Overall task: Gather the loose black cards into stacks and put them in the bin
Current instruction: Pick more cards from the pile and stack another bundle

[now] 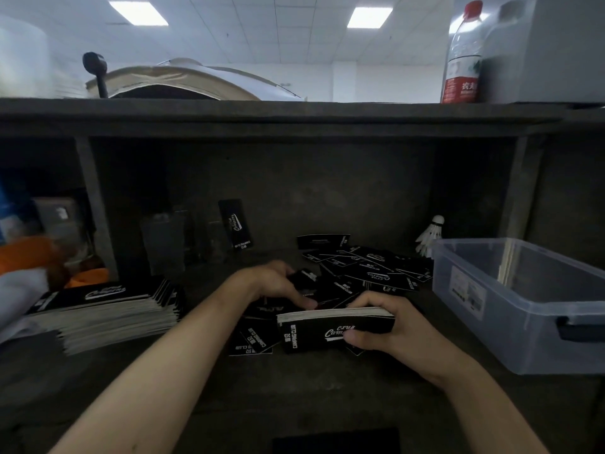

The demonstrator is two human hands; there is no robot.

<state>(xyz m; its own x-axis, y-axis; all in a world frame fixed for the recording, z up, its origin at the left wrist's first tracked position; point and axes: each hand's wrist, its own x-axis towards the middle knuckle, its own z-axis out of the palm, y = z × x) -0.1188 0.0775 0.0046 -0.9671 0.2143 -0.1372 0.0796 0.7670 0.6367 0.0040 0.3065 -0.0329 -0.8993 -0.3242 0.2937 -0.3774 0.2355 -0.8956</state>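
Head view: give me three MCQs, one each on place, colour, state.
1. Where does the clear bin stand?
A) left of both hands
B) right of the right hand
C) on the top shelf
2. The bottle cap is:
A) red
B) blue
C) green
3. The right hand:
A) lies flat and open
B) grips a stack of cards
C) reaches into the bin
Answers: 1 B, it sits at the frame's right edge; 2 A, the cap shows red; 3 B, fingers and thumb wrap the stack.
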